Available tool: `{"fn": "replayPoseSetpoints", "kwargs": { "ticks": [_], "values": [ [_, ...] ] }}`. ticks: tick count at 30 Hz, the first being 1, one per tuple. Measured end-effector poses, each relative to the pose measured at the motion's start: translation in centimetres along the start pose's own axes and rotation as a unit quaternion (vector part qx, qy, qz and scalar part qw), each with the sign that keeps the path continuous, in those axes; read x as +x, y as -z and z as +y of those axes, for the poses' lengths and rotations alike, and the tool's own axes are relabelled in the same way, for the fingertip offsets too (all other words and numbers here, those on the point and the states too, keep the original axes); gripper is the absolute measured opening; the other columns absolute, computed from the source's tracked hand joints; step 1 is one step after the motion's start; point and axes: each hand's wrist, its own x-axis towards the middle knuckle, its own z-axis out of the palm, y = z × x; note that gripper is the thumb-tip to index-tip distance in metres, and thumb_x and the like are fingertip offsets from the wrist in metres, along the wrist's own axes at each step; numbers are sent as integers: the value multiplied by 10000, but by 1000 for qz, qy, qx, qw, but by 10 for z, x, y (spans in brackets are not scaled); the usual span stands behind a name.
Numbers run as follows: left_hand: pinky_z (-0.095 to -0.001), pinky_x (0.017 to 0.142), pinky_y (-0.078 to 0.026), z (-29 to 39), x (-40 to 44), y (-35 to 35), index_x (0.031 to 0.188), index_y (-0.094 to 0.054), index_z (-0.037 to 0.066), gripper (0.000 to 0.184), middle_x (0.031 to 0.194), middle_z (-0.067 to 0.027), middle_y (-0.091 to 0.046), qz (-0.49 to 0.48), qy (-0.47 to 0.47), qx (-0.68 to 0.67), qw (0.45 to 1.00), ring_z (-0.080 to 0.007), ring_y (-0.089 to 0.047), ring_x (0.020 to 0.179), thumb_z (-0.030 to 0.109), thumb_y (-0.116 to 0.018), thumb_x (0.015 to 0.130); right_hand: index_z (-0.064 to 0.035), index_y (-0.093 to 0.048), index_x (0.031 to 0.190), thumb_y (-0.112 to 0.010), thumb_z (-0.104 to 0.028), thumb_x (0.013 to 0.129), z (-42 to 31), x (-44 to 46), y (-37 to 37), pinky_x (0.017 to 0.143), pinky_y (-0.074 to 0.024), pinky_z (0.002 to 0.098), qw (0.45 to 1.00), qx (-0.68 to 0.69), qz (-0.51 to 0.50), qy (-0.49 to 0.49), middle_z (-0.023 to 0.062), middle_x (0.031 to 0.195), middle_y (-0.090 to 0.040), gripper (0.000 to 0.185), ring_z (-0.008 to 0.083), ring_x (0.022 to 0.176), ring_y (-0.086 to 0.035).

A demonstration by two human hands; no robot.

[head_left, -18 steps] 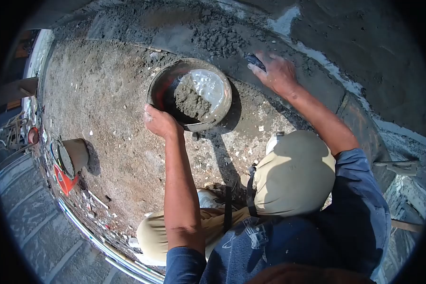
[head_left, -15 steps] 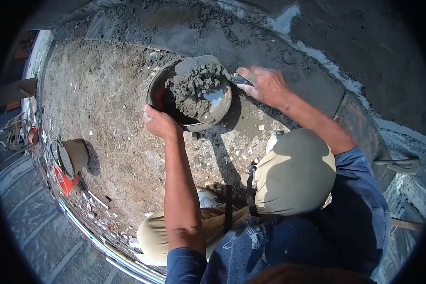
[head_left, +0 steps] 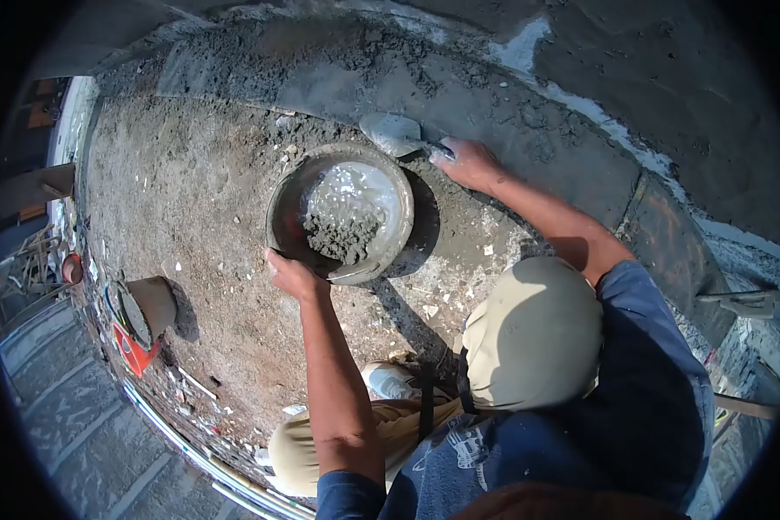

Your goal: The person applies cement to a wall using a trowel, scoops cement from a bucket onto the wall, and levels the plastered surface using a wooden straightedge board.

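Note:
My left hand (head_left: pixel 295 276) is closed on the near-left rim of a round basin (head_left: pixel 399 238). Inside it, grey mortar (head_left: pixel 345 236) is heaped toward the near side, and a wet, shiny patch shows on the far side of the bottom. My right hand (head_left: pixel 470 165) is wrapped around the handle of a trowel (head_left: pixel 392 133). Its pale blade is just beyond the basin's far-right rim, low over the grey mortar-covered strip. No lump of mortar shows on the blade's visible face.
Rough ground (head_left: pixel 199 173) with scattered chips surrounds the basin. A bucket (head_left: pixel 152 308) lies at the left beside a red-orange piece (head_left: pixel 135 351). Long pipes (head_left: pixel 178 442) run along the lower left edge. A smooth grey mortar strip (head_left: pixel 529 121) extends across the top and right.
The trowel has moved from over the basin to beyond its far rim, and the large lump of mortar seen at it is gone from the blade. The basin now sits flatter, its wet bottom more exposed.

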Motion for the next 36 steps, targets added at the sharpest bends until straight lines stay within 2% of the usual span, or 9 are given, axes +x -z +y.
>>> {"fn": "replayPoseSetpoints", "kwargs": {
  "ticks": [3, 11, 12, 14, 21, 24, 26, 30, 36],
  "values": [
    [-393, 892, -493, 0, 3, 2, 1217, -519, -116, 584, 1174, -184, -591, -8, -24, 13, 1000, -282, -603, 998, 420, -422, 1006, -48, -592, 1132, -570, -412, 891, -42, 59, -32, 901, -481, 507, 992, -40, 35, 111, 242, 1083, -650, 437, 429, 1020, -619],
    [-405, 898, -499, 14, -13, -4, 1260, -480, -137, 639, 1239, -219, -555, -14, 1, 50, 999, -309, -595, 1033, 444, -432, 1000, 26, -566, 1201, -541, -448, 912, -42, 122, -28, 853, -519, 451, 914, 337, 186, -131, 254, 1156, -620, 555, 358, 1046, -628],
    [-401, 905, -494, 11, -11, -2, 1258, -476, -144, 647, 1239, -221, -555, -7, -2, 52, 999, -309, -593, 1037, 447, -432, 999, 32, -570, 1169, -558, -441, 915, -27, 116, -41, 759, -551, 428, 853, 426, 244, -176, 237, 1050, -665, 537, 325, 927, -683],
    [-399, 910, -490, 7, -9, -1, 1249, -470, -160, 661, 1235, -226, -554, 0, -16, 57, 998, -308, -591, 1037, 449, -436, 996, -31, -525, 1080, -596, -337, 946, -12, 71, -24, 449, -440, 310, 771, 585, 206, -147, 41, 651, -525, 342, 133, 487, -499],
    [-415, 898, -494, 21, -23, -9, 1241, -463, -174, 653, 1237, -225, -550, 18, -13, 68, 997, -313, -585, 1035, 433, -448, 998, -40, -549, 942, -655, -297, 904, -70, 89, -27, 465, -442, 326, 865, 493, 10, -90, 44, 655, -537, 281, 145, 528, -531],
    [-414, 902, -491, 19, -25, -13, 1233, -478, -162, 653, 1224, -217, -558, 20, -1, 35, 999, -310, -586, 1036, 447, -453, 999, -45, -571, 842, -658, -283, 899, -71, 145, -9, 474, -441, 363, 878, 464, 38, -112, 54, 650, -555, 259, 173, 525, -543],
    [-403, 905, -487, 15, -22, -7, 1228, -489, -154, 645, 1215, -206, -565, -13, -9, 32, 999, -298, -587, 1028, 449, -452, 1001, -29, -614, 687, -643, -354, 891, -51, 153, -2, 505, -450, 437, 817, 546, 92, -158, 91, 574, -568, 384, 224, 469, -519],
    [-374, 907, -478, 6, -8, -3, 1221, -515, -119, 579, 1190, -178, -578, -3, -26, 21, 999, -265, -581, 999, 415, -440, 1011, -70, -545, 907, -612, -277, 932, -48, 61, -25, 411, -422, 296, 709, 654, 222, -141, 9, 621, -519, 219, 126, 507, -530],
    [-372, 894, -473, 8, -13, -4, 1218, -530, -95, 548, 1177, -164, -584, -2, -33, 47, 998, -256, -577, 998, 402, -414, 1018, -99, -563, 994, -607, -356, 919, -49, 31, -30, 446, -432, 279, 812, 573, -102, -50, -7, 726, -543, 271, 96, 555, -527]
  ]
}}
